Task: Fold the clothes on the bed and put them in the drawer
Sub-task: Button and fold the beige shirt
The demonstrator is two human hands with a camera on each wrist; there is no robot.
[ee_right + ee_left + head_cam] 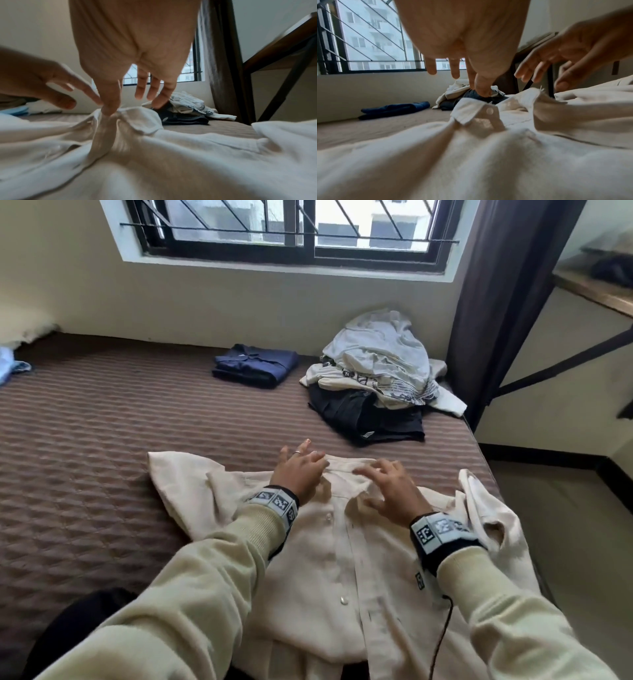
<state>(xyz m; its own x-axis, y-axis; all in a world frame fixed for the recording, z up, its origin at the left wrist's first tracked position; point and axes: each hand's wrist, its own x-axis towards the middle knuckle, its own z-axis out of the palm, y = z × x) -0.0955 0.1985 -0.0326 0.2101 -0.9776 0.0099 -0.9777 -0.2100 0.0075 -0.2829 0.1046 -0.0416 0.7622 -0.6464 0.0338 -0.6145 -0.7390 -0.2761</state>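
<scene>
A cream button-up shirt [329,559] lies spread face up on the bed, its collar [346,465] on the far side from me. My left hand [308,463] hovers over the left end of the collar with fingers spread, holding nothing. My right hand [368,487] is spread over the right end. In the right wrist view, my right hand [130,102] has its thumb tip on a raised ridge of the shirt [171,155] below the collar. In the left wrist view, the thumb of my left hand [476,86] points down just above the collar [471,111]. No drawer is in view.
The bed [85,457] has a brown striped quilt. A folded navy garment [255,364] lies by the far wall. A loose pile of pale clothes [376,364] sits on dark ones [370,419] at the far right. A dark curtain [486,302] and wooden shelf [596,289] stand right.
</scene>
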